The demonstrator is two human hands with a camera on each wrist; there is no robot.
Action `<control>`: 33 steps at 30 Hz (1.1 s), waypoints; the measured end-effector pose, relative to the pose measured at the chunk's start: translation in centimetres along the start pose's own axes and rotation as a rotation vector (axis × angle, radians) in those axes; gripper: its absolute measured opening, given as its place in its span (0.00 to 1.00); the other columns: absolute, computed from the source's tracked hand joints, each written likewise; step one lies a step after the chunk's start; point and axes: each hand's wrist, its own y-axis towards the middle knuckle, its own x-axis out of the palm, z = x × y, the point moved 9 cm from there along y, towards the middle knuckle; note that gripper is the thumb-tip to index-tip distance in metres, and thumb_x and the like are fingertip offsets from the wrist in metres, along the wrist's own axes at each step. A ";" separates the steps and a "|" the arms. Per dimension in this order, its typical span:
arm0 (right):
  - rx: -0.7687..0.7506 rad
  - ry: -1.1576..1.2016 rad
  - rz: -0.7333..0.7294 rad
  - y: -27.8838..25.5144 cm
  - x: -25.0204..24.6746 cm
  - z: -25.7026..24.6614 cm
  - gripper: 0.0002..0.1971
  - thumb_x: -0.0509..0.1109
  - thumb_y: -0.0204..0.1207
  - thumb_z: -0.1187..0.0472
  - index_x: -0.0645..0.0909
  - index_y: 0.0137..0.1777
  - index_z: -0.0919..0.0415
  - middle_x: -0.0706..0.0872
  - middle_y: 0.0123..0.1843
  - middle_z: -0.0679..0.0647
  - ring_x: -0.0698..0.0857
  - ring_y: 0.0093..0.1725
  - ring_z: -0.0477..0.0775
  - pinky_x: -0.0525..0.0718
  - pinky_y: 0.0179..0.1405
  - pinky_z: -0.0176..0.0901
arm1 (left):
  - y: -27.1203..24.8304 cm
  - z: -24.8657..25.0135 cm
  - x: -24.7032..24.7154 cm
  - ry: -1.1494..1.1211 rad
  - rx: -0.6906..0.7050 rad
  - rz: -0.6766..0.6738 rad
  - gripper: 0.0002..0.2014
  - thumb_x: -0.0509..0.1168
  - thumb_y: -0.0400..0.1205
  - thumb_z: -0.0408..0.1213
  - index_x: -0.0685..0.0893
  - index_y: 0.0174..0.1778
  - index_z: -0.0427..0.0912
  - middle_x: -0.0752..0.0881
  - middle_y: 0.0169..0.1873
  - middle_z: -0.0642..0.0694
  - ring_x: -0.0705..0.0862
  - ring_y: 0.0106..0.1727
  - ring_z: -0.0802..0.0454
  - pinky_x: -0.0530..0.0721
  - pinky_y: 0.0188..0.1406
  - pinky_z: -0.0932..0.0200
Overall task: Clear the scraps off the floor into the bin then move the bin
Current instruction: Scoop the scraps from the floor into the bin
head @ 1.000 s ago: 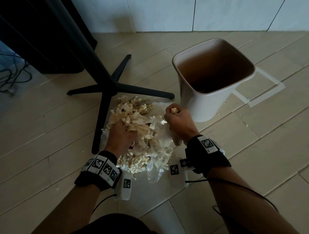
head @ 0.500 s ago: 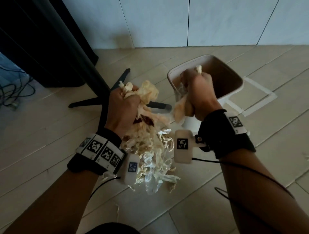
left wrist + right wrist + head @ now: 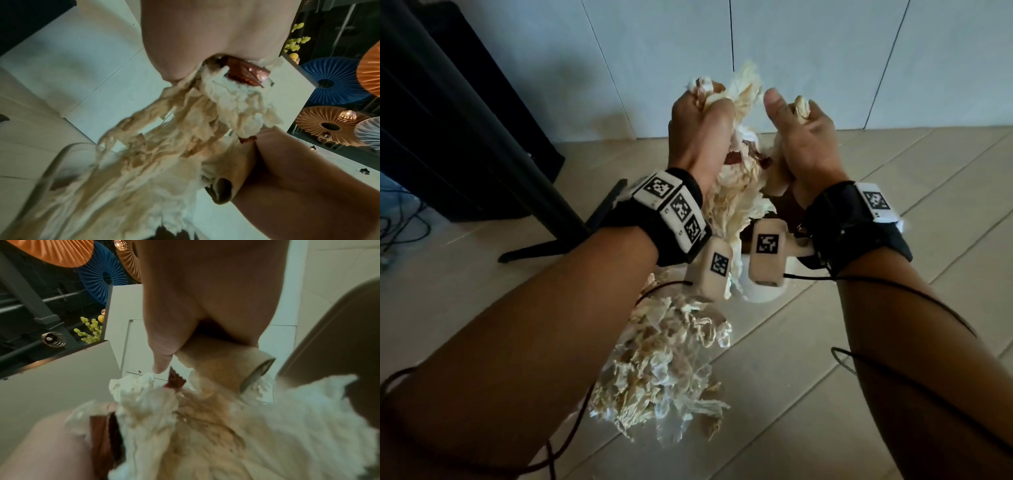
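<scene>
Fingers of my left hand (image 3: 697, 132) are curled tight round the top of a wad of crumpled tissue scraps (image 3: 726, 192), and the fingers of my right hand (image 3: 803, 144) are curled on the other side of the same wad, thumb standing up, with a cardboard tube (image 3: 224, 368) caught in that grip, as the right wrist view shows. A bit of reddish-brown foil wrapper (image 3: 242, 73) is trapped among the tissue between my palms. Both hands are raised in front of the white wall, with the wad trailing down from them in long soft strands. Below my wrists a second loose mass of tissue and clear plastic film (image 3: 671, 363) shows over the tiled floor (image 3: 859, 325); I cannot tell whether it hangs from the bundle or lies on the floor. The beige bin (image 3: 763, 291) is almost wholly hidden behind my wrists, with only a pale part of its wall showing; its rim appears at the lower left of the left wrist view, under the hanging strands. I judge this load to be very light, limp and shedding: it will not hold a shape, so I should keep squeezing from both sides and gather the trailing ends inward, or pieces may drop outside the bin. To the left stands a black pedestal leg (image 3: 482, 144) with its cross foot.
</scene>
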 end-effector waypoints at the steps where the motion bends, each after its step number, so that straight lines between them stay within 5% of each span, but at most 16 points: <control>1: 0.014 0.005 0.002 0.2 0.0 0.1 0.32 0.76 0.62 0.29 0.73 0.50 0.55 0.81 0.29 0.47 0.84 0.35 0.60 0.83 0.44 0.60 | 0.4 0.3 0.4 -0.003 0.008 0.002 0.11 0.59 0.73 0.27 0.73 0.29 0.47 0.75 0.18 0.56 0.76 0.22 0.54 0.73 0.23 0.65; 3: 0.033 0.036 0.026 0.8 -0.4 0.1 0.41 0.78 0.56 0.26 0.71 0.60 0.53 0.88 0.44 0.48 0.87 0.49 0.60 0.85 0.60 0.64 | 1.0 1.5 1.5 -0.025 0.032 0.006 0.10 0.59 0.74 0.26 0.75 0.30 0.46 0.76 0.20 0.55 0.77 0.23 0.54 0.74 0.22 0.66; 5: 0.027 0.076 0.045 1.2 -0.8 -0.2 0.48 0.77 0.54 0.23 0.69 0.67 0.52 0.85 0.59 0.53 0.85 0.60 0.57 0.82 0.69 0.64 | 1.4 3.1 2.5 -0.057 0.061 0.007 0.12 0.59 0.76 0.26 0.74 0.31 0.46 0.76 0.17 0.55 0.77 0.22 0.57 0.75 0.22 0.65; 7: 0.010 0.096 0.062 1.2 -1.4 -1.0 0.51 0.75 0.54 0.22 0.67 0.72 0.52 0.79 0.58 0.57 0.80 0.61 0.61 0.80 0.70 0.68 | 1.6 4.8 3.2 -0.097 0.092 0.007 0.13 0.59 0.78 0.26 0.71 0.32 0.47 0.75 0.18 0.55 0.74 0.19 0.63 0.77 0.22 0.66; 9: -0.001 0.098 0.067 1.1 -2.2 -1.7 0.54 0.72 0.62 0.24 0.61 0.81 0.56 0.83 0.61 0.63 0.82 0.66 0.65 0.82 0.68 0.64 | 1.8 6.5 3.9 -0.130 0.149 -0.018 0.15 0.60 0.79 0.27 0.67 0.31 0.48 0.76 0.17 0.58 0.73 0.18 0.66 0.75 0.20 0.74; 11: -0.021 0.101 0.066 1.6 -3.2 -2.1 0.43 0.69 0.68 0.29 0.68 0.75 0.57 0.85 0.55 0.57 0.86 0.62 0.59 0.82 0.66 0.57 | 2.0 7.5 4.5 -0.135 0.194 -0.047 0.15 0.62 0.77 0.27 0.65 0.31 0.47 0.75 0.15 0.58 0.74 0.17 0.70 0.72 0.21 0.79; 14: -0.026 0.070 0.062 2.1 -4.0 -1.9 0.20 0.65 0.77 0.38 0.76 0.54 0.55 0.81 0.44 0.48 0.84 0.52 0.54 0.81 0.62 0.52 | 2.1 6.2 5.0 -0.090 0.150 -0.040 0.11 0.58 0.79 0.25 0.71 0.37 0.46 0.77 0.19 0.59 0.72 0.19 0.67 0.77 0.27 0.69; 17: 0.070 0.017 -0.001 2.1 -3.4 0.3 0.18 0.59 0.73 0.36 0.77 0.49 0.48 0.78 0.45 0.44 0.79 0.49 0.51 0.78 0.55 0.51 | 2.1 1.7 5.5 -0.075 0.029 -0.066 0.08 0.59 0.77 0.28 0.77 0.44 0.47 0.83 0.36 0.51 0.81 0.32 0.59 0.84 0.32 0.62; 21: 0.240 -0.097 -0.121 1.7 -2.2 4.6 0.13 0.50 0.70 0.42 0.70 0.36 0.48 0.73 0.35 0.45 0.71 0.32 0.48 0.74 0.38 0.48 | 0.6 -4.5 6.3 0.029 -0.106 -0.210 0.05 0.63 0.78 0.36 0.79 0.49 0.47 0.88 0.43 0.44 0.89 0.39 0.49 0.88 0.35 0.53; 23: 0.267 -0.261 -0.189 1.2 -1.4 6.0 0.09 0.50 0.67 0.47 0.69 0.36 0.47 0.73 0.40 0.45 0.72 0.38 0.45 0.78 0.55 0.55 | -0.2 -7.6 6.6 0.174 -0.145 -0.291 0.10 0.64 0.77 0.49 0.79 0.50 0.50 0.90 0.43 0.45 0.90 0.44 0.44 0.89 0.45 0.43; 25: 0.271 -0.445 -0.282 2.5 -1.0 9.7 0.15 0.52 0.65 0.47 0.76 0.44 0.50 0.80 0.53 0.52 0.80 0.53 0.52 0.76 0.69 0.54 | -1.0 -9.9 6.7 0.270 -0.188 -0.340 0.16 0.63 0.74 0.62 0.79 0.49 0.56 0.88 0.46 0.48 0.88 0.51 0.44 0.86 0.54 0.40; 28: 0.326 -0.539 -0.298 3.4 -1.4 13.6 0.31 0.62 0.62 0.40 0.79 0.65 0.53 0.80 0.67 0.60 0.81 0.67 0.65 0.80 0.70 0.62 | -2.4 -11.5 6.8 0.299 -0.221 -0.400 0.20 0.61 0.74 0.65 0.83 0.46 0.53 0.88 0.44 0.49 0.86 0.47 0.48 0.84 0.49 0.42; 30: 0.324 -0.591 -0.315 2.0 -1.3 12.4 0.24 0.64 0.67 0.46 0.78 0.64 0.50 0.80 0.66 0.58 0.82 0.64 0.62 0.81 0.68 0.60 | -3.0 -12.5 6.8 0.385 -0.212 -0.478 0.23 0.56 0.76 0.68 0.88 0.43 0.55 0.90 0.43 0.49 0.86 0.46 0.46 0.82 0.56 0.31; 33: 0.271 -0.659 -0.324 -0.6 -0.7 8.3 0.20 0.61 0.74 0.58 0.79 0.66 0.55 0.82 0.69 0.59 0.81 0.66 0.60 0.79 0.69 0.53 | -2.6 -11.9 5.7 0.569 -0.019 -0.474 0.21 0.51 0.83 0.64 0.89 0.44 0.64 0.88 0.48 0.49 0.86 0.54 0.47 0.82 0.62 0.38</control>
